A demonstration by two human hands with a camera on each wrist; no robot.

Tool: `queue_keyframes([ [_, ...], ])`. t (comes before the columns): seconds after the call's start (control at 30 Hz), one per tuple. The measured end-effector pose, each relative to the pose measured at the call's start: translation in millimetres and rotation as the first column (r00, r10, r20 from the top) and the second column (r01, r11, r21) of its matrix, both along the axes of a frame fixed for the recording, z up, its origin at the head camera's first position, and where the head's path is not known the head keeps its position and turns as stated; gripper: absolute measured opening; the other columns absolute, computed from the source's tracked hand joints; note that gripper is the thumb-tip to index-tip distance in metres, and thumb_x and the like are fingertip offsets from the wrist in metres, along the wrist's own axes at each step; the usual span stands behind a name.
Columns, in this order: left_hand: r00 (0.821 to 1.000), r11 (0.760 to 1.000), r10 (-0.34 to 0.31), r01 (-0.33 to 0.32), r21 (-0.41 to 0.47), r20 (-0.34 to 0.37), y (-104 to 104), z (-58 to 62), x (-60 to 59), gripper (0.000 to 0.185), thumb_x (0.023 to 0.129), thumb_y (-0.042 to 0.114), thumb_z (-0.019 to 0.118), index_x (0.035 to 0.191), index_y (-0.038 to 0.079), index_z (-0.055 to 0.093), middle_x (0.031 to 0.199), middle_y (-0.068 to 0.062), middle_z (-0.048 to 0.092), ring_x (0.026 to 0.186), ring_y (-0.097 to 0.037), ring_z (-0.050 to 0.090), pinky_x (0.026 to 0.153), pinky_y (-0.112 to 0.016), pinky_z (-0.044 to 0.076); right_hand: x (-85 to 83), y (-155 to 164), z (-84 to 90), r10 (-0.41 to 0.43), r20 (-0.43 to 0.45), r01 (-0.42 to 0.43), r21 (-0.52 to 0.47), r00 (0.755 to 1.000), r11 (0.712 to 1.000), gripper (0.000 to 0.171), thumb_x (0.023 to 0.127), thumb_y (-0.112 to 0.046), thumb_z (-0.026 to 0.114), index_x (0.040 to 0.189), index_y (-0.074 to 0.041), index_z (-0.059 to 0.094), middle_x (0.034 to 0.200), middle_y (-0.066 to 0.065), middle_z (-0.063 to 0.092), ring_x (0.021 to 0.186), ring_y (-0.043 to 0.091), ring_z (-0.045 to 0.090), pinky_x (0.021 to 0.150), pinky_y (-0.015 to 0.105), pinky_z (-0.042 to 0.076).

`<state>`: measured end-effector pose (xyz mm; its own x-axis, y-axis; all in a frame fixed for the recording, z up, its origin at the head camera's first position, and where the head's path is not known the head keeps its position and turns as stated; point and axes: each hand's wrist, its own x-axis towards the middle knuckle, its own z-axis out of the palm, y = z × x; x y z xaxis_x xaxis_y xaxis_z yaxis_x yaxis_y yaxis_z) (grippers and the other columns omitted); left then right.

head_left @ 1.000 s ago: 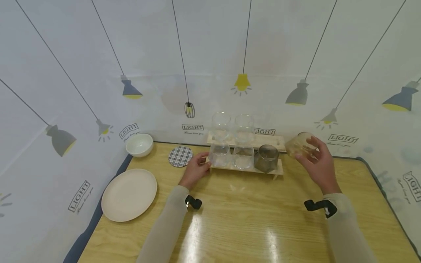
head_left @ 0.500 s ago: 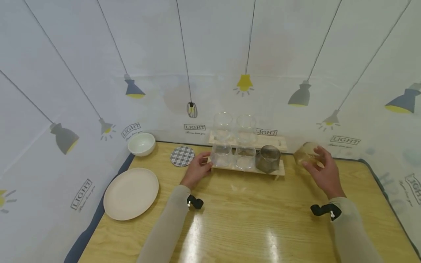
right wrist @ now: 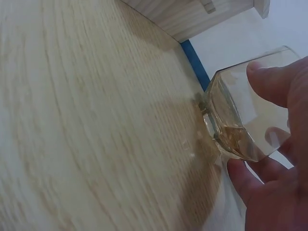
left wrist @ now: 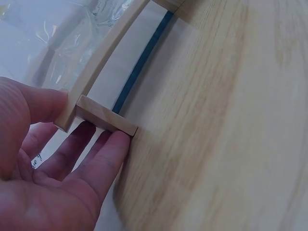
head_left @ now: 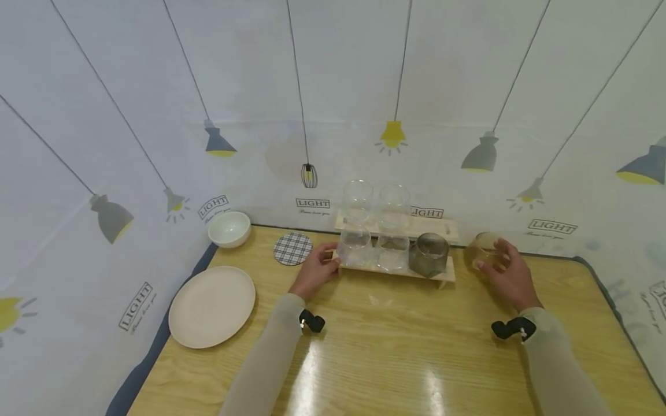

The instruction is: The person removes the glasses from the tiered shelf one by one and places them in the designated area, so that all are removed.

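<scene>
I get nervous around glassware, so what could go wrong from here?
The amber glass might slip, since the right grip holds it with just fingers and thumb. And if the left grip jolts the wooden rack, which it holds by one end, the clear glasses and grey glass standing there could topple.

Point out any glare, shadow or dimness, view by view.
Head: two glare streaks on the tabletop, near the bottom; left wrist: dim, bluish light over the left hand and wooden rack; right wrist: a soft shadow on the tabletop beside the amber glass.
</scene>
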<state>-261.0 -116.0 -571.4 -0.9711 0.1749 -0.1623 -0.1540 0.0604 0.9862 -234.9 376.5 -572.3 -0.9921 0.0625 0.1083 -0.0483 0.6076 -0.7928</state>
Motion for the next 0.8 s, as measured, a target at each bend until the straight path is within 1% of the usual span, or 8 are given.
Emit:
queue_keyframes([
  [0.1,1.0,1.0,0.0,0.0,0.006,0.004,1,0.7,0.3,0.047,0.104,0.011,0.068,0.15,0.014,0.056,0.14,-0.021,0.061,0.124,-0.029,0.066,0.095,-0.041,0.062,-0.5,0,-1.7,0.001,0.025,0.0,-0.007,1.0,1.0,0.095,0.102,-0.04,0.072,0.17,-0.009,0.013,0.17,0.025,0.031,0.147,0.051,0.043,0.116,0.051,0.045],
  [0.17,1.0,1.0,0.003,-0.003,0.013,0.012,1,1.0,0.1,0.046,0.105,0.011,0.067,0.149,0.014,0.056,0.14,-0.021,0.061,0.124,-0.029,0.066,0.095,-0.04,0.062,-1.1,1,-2.3,0.007,0.033,-0.006,-0.016,0.999,1.0,0.096,0.102,-0.041,0.071,0.17,-0.008,0.012,0.171,0.024,0.029,0.149,0.052,0.04,0.117,0.059,0.04],
  [0.23,1.0,1.0,0.006,-0.006,0.015,0.02,1,1.3,-0.3,0.046,0.104,0.011,0.068,0.149,0.014,0.057,0.141,-0.021,0.061,0.124,-0.029,0.066,0.094,-0.04,0.062,-1.7,1,-3.0,0.013,0.04,-0.012,-0.018,0.999,1.0,0.097,0.102,-0.043,0.07,0.17,-0.008,0.011,0.172,0.024,0.027,0.15,0.051,0.038,0.119,0.058,0.039],
  [0.37,1.0,1.0,0.005,-0.006,0.01,0.02,1,1.2,-0.6,0.045,0.104,0.011,0.068,0.149,0.014,0.057,0.141,-0.021,0.062,0.125,-0.029,0.065,0.095,-0.04,0.062,-2.4,3,-3.4,0.023,0.058,-0.021,-0.025,0.998,0.999,0.098,0.102,-0.045,0.07,0.17,-0.008,0.01,0.173,0.023,0.024,0.152,0.05,0.036,0.121,0.049,0.04],
  [0.43,1.0,1.0,0.006,-0.006,0.003,0.014,1,1.0,-0.4,0.046,0.104,0.011,0.067,0.149,0.014,0.057,0.141,-0.021,0.062,0.125,-0.029,0.066,0.095,-0.041,0.062,-2.4,4,-2.7,0.026,0.066,-0.024,-0.03,0.998,0.999,0.099,0.102,-0.045,0.07,0.17,-0.008,0.009,0.174,0.022,0.023,0.152,0.05,0.035,0.121,0.05,0.039],
  [0.57,1.0,1.0,0.008,-0.008,-0.008,0.009,1,0.7,-0.1,0.046,0.104,0.011,0.067,0.149,0.014,0.057,0.141,-0.022,0.062,0.126,-0.03,0.066,0.095,-0.041,0.062,-2.2,4,-0.3,0.02,0.071,-0.018,-0.031,0.997,0.999,0.104,0.1,-0.046,0.073,0.171,-0.01,0.006,0.174,0.022,0.022,0.152,0.05,0.034,0.118,0.061,0.038],
  [0.7,1.0,1.0,0.005,-0.005,-0.01,0.014,1,0.7,0.0,0.046,0.105,0.012,0.067,0.149,0.014,0.057,0.142,-0.021,0.061,0.127,-0.03,0.065,0.095,-0.04,0.062,-1.8,6,5.9,0.01,0.077,-0.005,-0.071,0.997,0.997,0.105,0.099,-0.044,0.074,0.172,-0.017,0.002,0.176,0.017,0.017,0.157,0.046,0.028,0.122,0.061,0.033],
  [0.8,1.0,1.0,0.006,-0.006,-0.011,0.007,0,0.9,0.0,0.046,0.104,0.012,0.068,0.149,0.014,0.057,0.142,-0.022,0.061,0.127,-0.03,0.065,0.095,-0.04,0.062,-1.4,7,13.4,0.005,0.062,0.003,-0.12,0.998,0.993,0.1,0.101,-0.039,0.074,0.172,-0.017,0.006,0.177,0.017,0.016,0.159,0.044,0.024,0.125,0.062,0.028],
])
